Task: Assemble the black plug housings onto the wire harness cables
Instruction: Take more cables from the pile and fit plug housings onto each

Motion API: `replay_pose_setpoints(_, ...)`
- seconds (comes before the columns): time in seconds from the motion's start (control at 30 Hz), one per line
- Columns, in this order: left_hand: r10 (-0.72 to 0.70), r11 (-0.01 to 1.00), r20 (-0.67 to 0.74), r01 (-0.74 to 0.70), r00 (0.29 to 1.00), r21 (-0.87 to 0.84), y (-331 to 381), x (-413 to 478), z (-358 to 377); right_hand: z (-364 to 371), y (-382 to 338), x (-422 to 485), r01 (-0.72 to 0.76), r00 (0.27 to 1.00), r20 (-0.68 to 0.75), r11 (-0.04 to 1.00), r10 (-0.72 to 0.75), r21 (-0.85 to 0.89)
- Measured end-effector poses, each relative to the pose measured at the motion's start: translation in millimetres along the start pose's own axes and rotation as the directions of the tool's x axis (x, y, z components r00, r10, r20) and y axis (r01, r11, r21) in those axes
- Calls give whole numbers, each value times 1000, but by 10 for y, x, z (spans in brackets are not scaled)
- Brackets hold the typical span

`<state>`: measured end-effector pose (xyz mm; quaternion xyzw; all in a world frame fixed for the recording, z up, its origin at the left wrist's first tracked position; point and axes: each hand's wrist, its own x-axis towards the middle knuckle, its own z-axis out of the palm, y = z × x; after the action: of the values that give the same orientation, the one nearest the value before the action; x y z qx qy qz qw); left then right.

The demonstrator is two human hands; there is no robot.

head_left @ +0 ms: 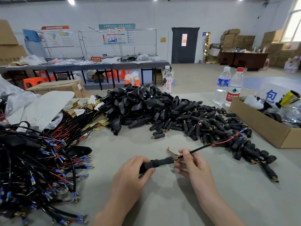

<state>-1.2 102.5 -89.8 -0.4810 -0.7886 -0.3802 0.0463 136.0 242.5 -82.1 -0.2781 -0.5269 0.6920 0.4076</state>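
Sitting at the right edge of the matte grey table (162, 201), an open cardboard box (260, 128) is holding a white moulded piece (252, 101), a yellow-and-black packet (290, 97) and crinkled shiny wrapping. A closed carton (60, 87) is standing behind the table at the left rear, and two clear plastic bottles (222, 85) are standing upright just behind the open box. A mound of glossy, flared black shells (138, 105) is lying mid-table, touching a spread of short cylindrical plugs (203, 126) with brass ends. A tangle of thin black and red wire harness cables (40, 160) with blue-sleeved terminals is filling the left side. The left hand (130, 173) is gripping the rear of a black plug housing (160, 162), fingers curled round it, holding it level above the table near the front centre. The right hand (193, 167) is pinching the cable (195, 148) between thumb and forefinger just beside the housing's brass mouth, its other fingers hanging loosely curled. Bare copper strands (172, 153) are sticking up beside that pinch.
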Motion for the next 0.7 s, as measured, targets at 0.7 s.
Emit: replay_pose_setpoints(0.7, 120, 983, -34, -124, 992, -135, 15, 15, 65, 10, 30, 8, -125, 977, 192, 981, 95, 149)
